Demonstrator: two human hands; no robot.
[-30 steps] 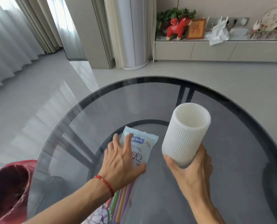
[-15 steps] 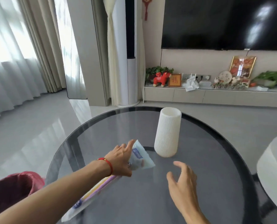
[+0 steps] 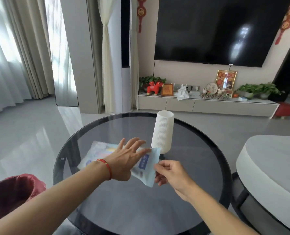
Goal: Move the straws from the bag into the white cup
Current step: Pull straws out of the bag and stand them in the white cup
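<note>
Since half a second ago, the right hand (image 3: pixel 170 174) has come up from its open, empty pose over the table and now pinches the near end of the bag (image 3: pixel 146 164) between thumb and curled fingers. Across the bag lies the left hand (image 3: pixel 126 159), with fingers straight and spread, pressing flat on it and curling round nothing; a red string is on its wrist. The bag itself has turned and now lies more flat on the glass table (image 3: pixel 200 167), its far end to the left. I cannot see the straws through the wrapping from here. Just behind the bag stands the white cup (image 3: pixel 163 133), upright and ribbed, apart from both hands. Down at the left is a red bin (image 3: pixel 12 192), and beyond the table a big dark television (image 3: pixel 217 29) hangs on the wall.
</note>
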